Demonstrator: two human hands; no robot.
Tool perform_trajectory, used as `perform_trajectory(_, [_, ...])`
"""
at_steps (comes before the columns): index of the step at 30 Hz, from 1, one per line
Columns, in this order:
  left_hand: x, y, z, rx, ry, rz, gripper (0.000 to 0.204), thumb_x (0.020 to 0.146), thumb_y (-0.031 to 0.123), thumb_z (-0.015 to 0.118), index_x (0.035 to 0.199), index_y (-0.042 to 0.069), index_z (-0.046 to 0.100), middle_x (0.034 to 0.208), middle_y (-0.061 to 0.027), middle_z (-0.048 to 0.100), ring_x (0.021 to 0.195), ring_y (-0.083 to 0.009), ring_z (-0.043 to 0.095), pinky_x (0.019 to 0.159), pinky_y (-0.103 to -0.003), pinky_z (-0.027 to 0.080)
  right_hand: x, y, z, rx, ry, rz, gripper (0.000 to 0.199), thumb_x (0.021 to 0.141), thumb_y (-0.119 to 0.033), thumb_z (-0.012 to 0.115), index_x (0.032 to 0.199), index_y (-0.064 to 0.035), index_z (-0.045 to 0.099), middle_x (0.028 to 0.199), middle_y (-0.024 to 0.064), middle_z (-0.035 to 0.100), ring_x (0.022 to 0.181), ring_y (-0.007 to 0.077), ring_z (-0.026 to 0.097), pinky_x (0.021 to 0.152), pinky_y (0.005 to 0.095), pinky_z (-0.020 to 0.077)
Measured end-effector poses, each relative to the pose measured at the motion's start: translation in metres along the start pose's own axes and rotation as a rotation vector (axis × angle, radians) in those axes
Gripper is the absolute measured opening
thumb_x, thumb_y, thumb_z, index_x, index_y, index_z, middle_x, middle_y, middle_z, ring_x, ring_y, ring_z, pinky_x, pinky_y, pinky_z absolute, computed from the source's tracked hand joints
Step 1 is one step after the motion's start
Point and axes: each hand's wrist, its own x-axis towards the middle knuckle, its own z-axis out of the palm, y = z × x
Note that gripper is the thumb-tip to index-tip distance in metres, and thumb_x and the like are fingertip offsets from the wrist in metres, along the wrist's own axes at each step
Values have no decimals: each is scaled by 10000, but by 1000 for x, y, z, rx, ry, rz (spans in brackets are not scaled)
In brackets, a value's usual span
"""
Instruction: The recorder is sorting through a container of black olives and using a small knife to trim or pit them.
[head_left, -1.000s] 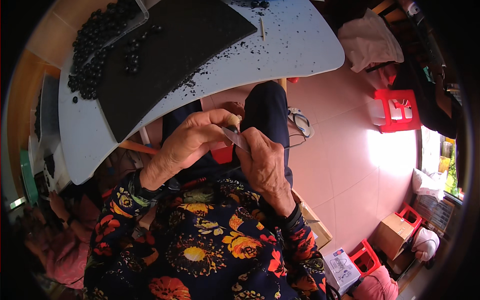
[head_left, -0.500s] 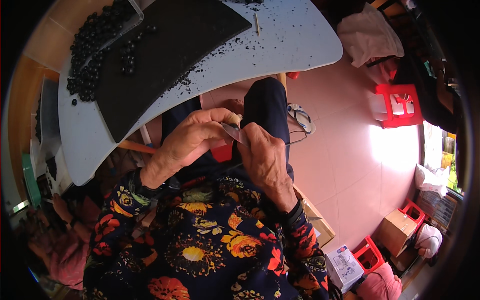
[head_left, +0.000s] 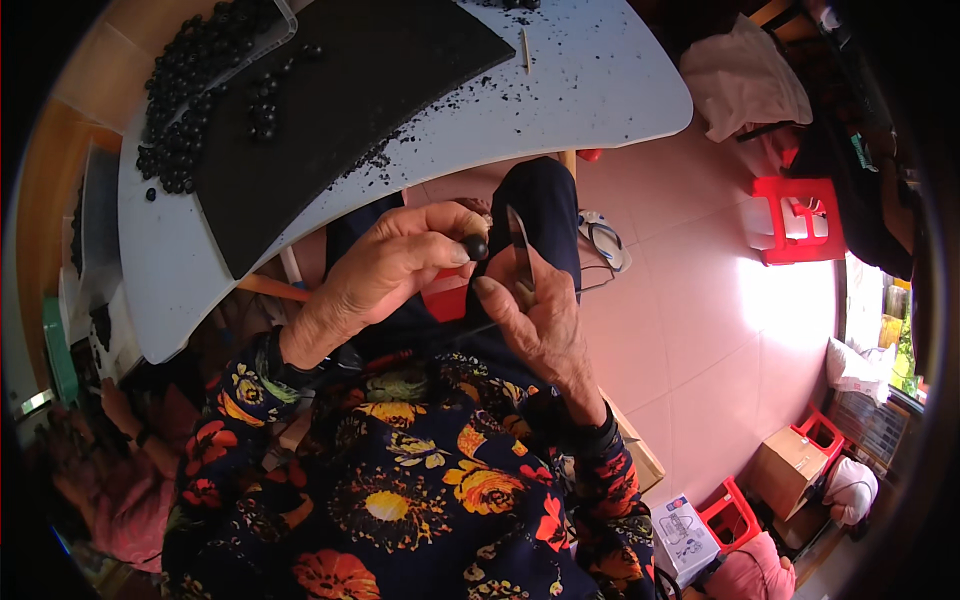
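Thumb and forefinger of the left hand pinch a small dark ball, held out at the fingertips above the lap. Just beside it, the right hand holds a knife loosely, its thumb set off from the blade; the blade points up and away from the body, apart from the ball, and the handle is mostly hidden by the hand. Both wrists come out of a dark floral top, and a knee in dark trousers shows behind the knife.

Beyond the hands stands a pale table, bearing a black board. More dark balls are heaped at its left, near a clear container, with a few on the board itself. Dark crumbs are scattered along the board's near edge, and a thin pale stick lies on the tabletop. To the right, a sandal rests on the pinkish floor, with a red stool farther off. At lower left, another person's pink sleeve shows dimly.
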Motion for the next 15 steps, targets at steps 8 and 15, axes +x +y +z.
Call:
perform_trajectory(8, [3, -2, -3, 66, 2, 46, 259, 805, 42, 517, 1040, -23, 604, 1007, -32, 565, 892, -111, 505, 818, -247, 425, 9, 6, 1, -43, -21, -126, 182, 848, -142, 648, 884, -1, 538, 647, 144, 580, 539, 307, 587, 497, 324, 440])
perform_trajectory(15, [2, -9, -2, 252, -8, 111, 250, 812, 3, 506, 1042, -30, 601, 988, -28, 567, 899, -109, 522, 810, -256, 440, 9, 9, 10, -53, 46, -181, 148, 822, -72, 642, 870, 3, 524, 675, 143, 600, 593, 321, 625, 530, 334, 477])
